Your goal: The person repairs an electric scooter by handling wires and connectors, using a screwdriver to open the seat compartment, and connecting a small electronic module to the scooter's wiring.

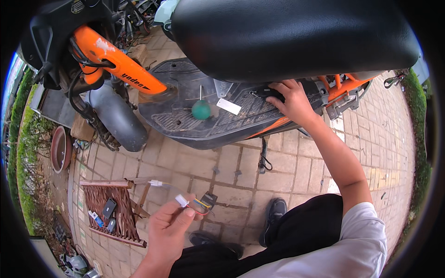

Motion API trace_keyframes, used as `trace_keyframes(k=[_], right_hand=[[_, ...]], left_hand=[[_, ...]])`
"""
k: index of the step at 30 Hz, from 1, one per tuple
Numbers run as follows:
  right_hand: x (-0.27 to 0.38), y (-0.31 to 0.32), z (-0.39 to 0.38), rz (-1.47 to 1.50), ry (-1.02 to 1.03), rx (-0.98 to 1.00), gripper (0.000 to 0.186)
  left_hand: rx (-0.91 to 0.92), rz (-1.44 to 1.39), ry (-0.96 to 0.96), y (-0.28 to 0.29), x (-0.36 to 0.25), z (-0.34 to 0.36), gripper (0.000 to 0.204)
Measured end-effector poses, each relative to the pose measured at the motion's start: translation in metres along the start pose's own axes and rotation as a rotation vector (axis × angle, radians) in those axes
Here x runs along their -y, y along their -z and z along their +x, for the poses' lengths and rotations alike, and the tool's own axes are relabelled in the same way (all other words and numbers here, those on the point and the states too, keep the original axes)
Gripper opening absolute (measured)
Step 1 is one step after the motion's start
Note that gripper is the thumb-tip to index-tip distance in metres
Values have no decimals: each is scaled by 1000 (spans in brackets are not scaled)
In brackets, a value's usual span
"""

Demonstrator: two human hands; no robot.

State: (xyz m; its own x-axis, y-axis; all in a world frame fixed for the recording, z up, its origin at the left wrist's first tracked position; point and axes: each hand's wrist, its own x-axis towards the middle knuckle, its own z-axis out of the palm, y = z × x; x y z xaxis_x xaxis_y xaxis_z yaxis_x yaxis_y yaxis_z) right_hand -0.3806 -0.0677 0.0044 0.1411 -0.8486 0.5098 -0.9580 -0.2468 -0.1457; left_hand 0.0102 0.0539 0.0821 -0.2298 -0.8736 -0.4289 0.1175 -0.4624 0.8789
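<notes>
My left hand (168,231) is closed in a pinch on a small wiring harness in the lower middle. A white plug connector (181,200) stands above its fingertips, and coloured wires run to a small black box-shaped module (208,200). A second white connector (156,183) sticks out to the left. My right hand (294,99) reaches to the scooter's black footboard (185,127), its fingers curled over a dark object (265,92) partly hidden under the seat's edge. Nearby on the footboard lie a green ball-handled screwdriver (201,110), a white rectangular tag (228,106) and a metal plate (223,88).
The scooter's black seat (296,37) overhangs the footboard; its orange frame tube (123,62) and front wheel (118,118) are at left. A low folding stool (118,197) carries a black box (109,208), a key fob (111,225) and a blue-and-white item (96,218). A kickstand (263,155) juts over the paving.
</notes>
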Motion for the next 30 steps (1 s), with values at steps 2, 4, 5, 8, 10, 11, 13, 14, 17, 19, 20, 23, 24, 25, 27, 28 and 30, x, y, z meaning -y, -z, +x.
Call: trace_keyframes(k=[2, 4, 5, 8, 10, 11, 13, 14, 17, 19, 20, 23, 24, 25, 27, 28, 30], right_hand=[[0, -4, -1, -18, -34, -28, 34], [3, -7, -1, -51, -105, -58, 29], [5, -7, -1, -62, -92, -90, 28], [18, 2, -2, -97, -71, -137, 25], [36, 12, -4, -91, -6, -162, 24], [50, 17, -7, 42, 30, -101, 23], [87, 21, -18, 401, 146, 38, 21], [109, 20, -26, 654, 207, 110, 21], [161, 22, -53, 1075, 172, 449, 29], [184, 15, -62, 1301, 184, 539, 31], [186, 11, -64, 1329, 173, 602, 29], [193, -1, -68, 1268, 158, 502, 29], [193, -3, -69, 1232, 169, 512, 25], [195, -5, -71, 1226, 156, 503, 24], [197, -8, -73, 1235, 137, 453, 22], [198, -9, -74, 1250, 121, 442, 22], [199, -10, -74, 1276, 86, 419, 23]], left_hand=[[1, 6, 3, 0, 0, 3, 30], [-10, 30, 7, -1, 1, 5, 30], [-4, 18, -7, -2, 1, 6, 30], [-6, 27, 10, -4, 1, 7, 30], [-3, 51, 22, -6, 0, 8, 28], [-3, 40, 28, -8, 0, 9, 28], [-4, 73, 24, -11, 1, 11, 26], [-15, 66, 32, -12, 1, 13, 25], [-25, 172, 14, -12, 3, 16, 21], [-43, 99, 24, -10, 5, 17, 20], [-39, 43, 8, -8, 5, 17, 20], [-39, -93, -52, -3, 9, 15, 22], [-33, -135, -79, -1, 10, 14, 22], [-27, -177, -106, 1, 11, 14, 21], [-17, -218, -140, 5, 11, 14, 20], [-11, -237, -159, 7, 11, 15, 20], [-14, -227, -199, 10, 12, 16, 19]])
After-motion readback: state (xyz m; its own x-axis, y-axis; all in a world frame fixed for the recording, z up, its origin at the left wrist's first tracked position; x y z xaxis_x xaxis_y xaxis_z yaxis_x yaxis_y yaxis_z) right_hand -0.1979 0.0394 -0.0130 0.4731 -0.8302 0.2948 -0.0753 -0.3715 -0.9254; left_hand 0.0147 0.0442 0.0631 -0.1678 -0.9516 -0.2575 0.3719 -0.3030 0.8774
